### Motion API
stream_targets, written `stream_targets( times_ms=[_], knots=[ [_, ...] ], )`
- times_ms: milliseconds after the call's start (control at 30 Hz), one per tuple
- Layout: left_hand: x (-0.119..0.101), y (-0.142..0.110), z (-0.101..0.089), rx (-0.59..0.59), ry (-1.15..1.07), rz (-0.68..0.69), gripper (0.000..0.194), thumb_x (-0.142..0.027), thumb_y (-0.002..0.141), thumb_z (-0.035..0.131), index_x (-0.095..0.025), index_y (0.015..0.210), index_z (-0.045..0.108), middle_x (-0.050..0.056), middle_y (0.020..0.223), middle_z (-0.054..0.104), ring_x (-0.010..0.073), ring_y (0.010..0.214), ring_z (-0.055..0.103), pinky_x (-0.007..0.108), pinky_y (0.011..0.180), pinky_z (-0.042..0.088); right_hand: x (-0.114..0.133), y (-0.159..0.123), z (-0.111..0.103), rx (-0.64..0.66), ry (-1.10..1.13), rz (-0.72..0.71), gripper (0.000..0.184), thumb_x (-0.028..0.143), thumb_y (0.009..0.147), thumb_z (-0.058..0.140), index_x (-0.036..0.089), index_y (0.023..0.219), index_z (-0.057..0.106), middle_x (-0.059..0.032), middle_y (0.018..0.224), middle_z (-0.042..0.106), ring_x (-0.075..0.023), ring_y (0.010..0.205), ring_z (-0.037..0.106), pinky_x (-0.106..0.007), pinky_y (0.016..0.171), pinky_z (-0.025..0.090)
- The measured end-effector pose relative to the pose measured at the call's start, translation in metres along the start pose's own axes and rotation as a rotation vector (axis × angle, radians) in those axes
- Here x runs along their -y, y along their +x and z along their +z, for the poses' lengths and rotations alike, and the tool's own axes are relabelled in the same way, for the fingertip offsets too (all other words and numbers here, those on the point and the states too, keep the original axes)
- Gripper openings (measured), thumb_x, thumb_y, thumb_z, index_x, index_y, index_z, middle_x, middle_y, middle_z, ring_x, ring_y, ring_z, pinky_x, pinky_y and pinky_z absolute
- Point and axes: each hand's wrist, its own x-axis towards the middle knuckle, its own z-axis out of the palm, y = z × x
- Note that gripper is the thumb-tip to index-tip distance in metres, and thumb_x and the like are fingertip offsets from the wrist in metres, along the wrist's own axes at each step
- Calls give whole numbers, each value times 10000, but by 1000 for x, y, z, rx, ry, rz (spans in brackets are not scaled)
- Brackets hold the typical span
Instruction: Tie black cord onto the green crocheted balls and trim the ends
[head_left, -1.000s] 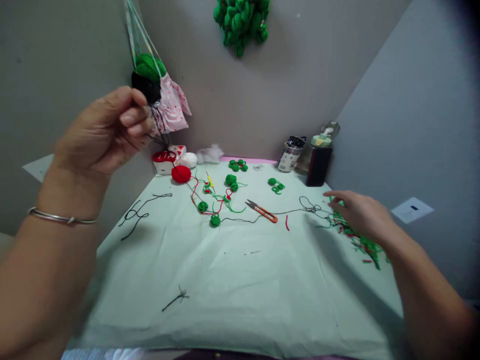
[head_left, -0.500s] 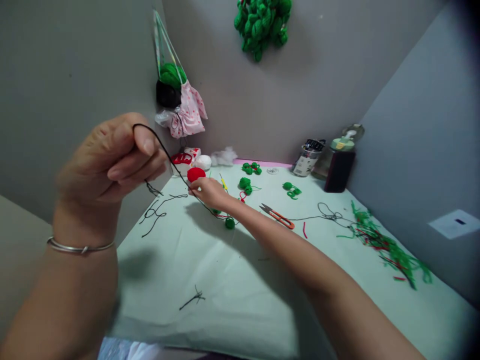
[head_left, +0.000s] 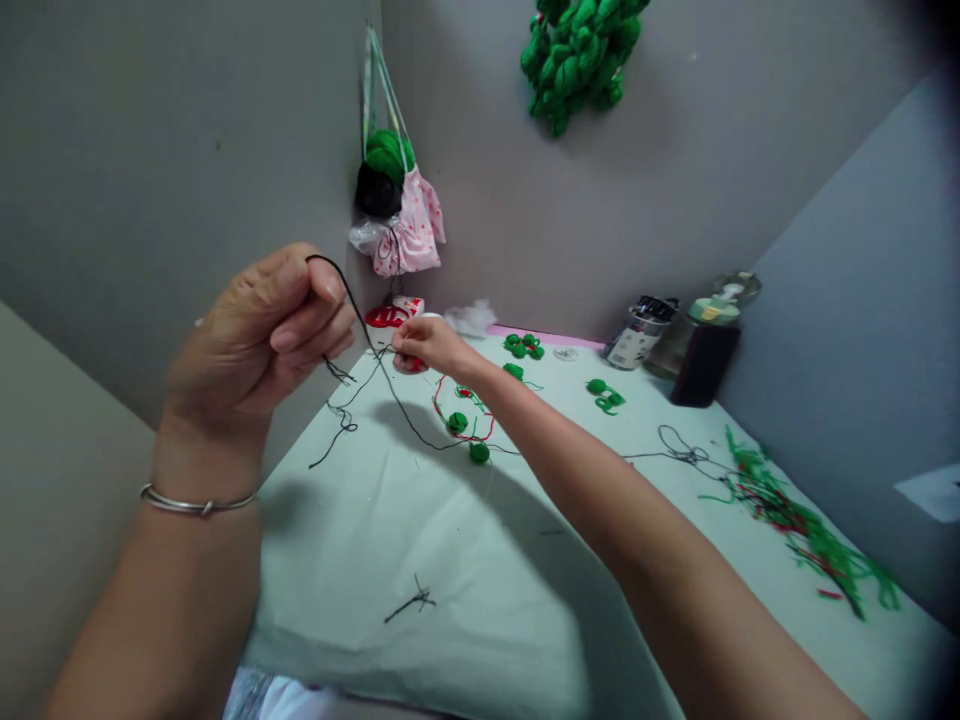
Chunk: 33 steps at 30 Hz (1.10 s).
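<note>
My left hand point(head_left: 270, 320) is raised on the left, fingers curled in a pinch. A black thread point(head_left: 401, 405) loops over its thumb side and runs down to the table, passing under my right forearm. Short black ends point(head_left: 339, 372) stick out below its fingers. My right hand point(head_left: 431, 345) reaches to the far left of the table, fingertips pinched on a loose black thread point(head_left: 360, 388). It is just above a red yarn ball point(head_left: 410, 362), mostly hidden by the hand. Small green crocheted balls point(head_left: 457, 422) with a red strand point(head_left: 491, 428) lie nearer to me.
Green and red yarn scraps point(head_left: 810, 535) lie along the right side. A can of pens point(head_left: 637, 335), a pump bottle point(head_left: 712, 310) and a dark box point(head_left: 705, 365) stand at the back right. Green pieces point(head_left: 585, 60) and a pink bag point(head_left: 420, 220) hang on the wall.
My right hand has moved from the red ball's near side to above it, lifting loose black thread off the table. The view has shifted left; the scissors are now behind my right arm.
</note>
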Motion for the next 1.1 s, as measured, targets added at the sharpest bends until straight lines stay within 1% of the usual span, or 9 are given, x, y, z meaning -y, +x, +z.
stream_targets(
  times_ms=[167,467,567,633,700,800,867,967,1100],
  knots=[
    [7,2,-1,35,-27,-43,168,-262,900,687,-109,831,703,-91,437,323,46,399,293,146,453,369,30,-46,-61,-88,365,-95,84,188,885,633,137,827,602,9,717,623,-52,601,513,-150,518,386],
    [12,10,8,71,6,-68,160,-272,887,690,-115,860,701,-84,479,323,40,423,280,145,450,341,55,-130,-151,-321,543,-170,218,276,771,783,171,847,608,-48,985,713,-94,804,629,-159,564,466],
    [24,18,21,-64,22,-147,208,-267,838,743,-109,967,704,-42,617,506,26,469,333,142,455,339,61,-148,-157,-321,555,-148,231,269,768,792,165,845,601,-55,956,721,-74,704,614,-142,486,421],
    [39,23,37,-184,54,-216,314,-231,821,749,-142,1115,687,24,884,647,20,528,381,145,495,364,63,-153,-153,-295,579,-131,248,271,761,799,160,840,593,-59,947,725,-60,645,598,-138,462,407],
    [59,26,54,-164,84,-315,419,-273,826,746,-191,1223,640,64,1078,663,33,580,418,175,555,396,64,-156,-145,-268,609,-118,261,275,758,803,158,837,583,-58,940,726,-49,607,586,-138,455,408],
    [90,26,75,50,34,-483,506,-361,851,719,-247,1322,572,44,1002,666,51,590,435,203,556,368,66,-157,-138,-254,666,-97,268,280,761,796,159,843,572,-38,888,714,-42,573,569,-134,437,397],
    [105,23,80,160,26,-568,373,-375,873,692,-208,1203,640,13,834,635,62,582,442,211,542,343,66,-162,-141,-286,727,-78,267,256,759,792,162,863,565,-6,807,682,-37,551,550,-124,415,369],
    [116,19,73,149,68,-582,234,-389,882,678,-163,941,686,-22,680,550,69,572,429,215,543,327,62,-176,-158,-387,822,-49,250,186,763,774,177,872,549,55,688,576,-17,502,473,-105,389,313],
    [113,15,55,137,187,-625,237,-405,875,678,-170,857,660,-33,647,512,81,580,419,222,554,319,52,-204,-182,-518,786,-54,197,141,802,719,201,850,537,71,676,482,-17,491,399,-118,389,284]
  ],
)
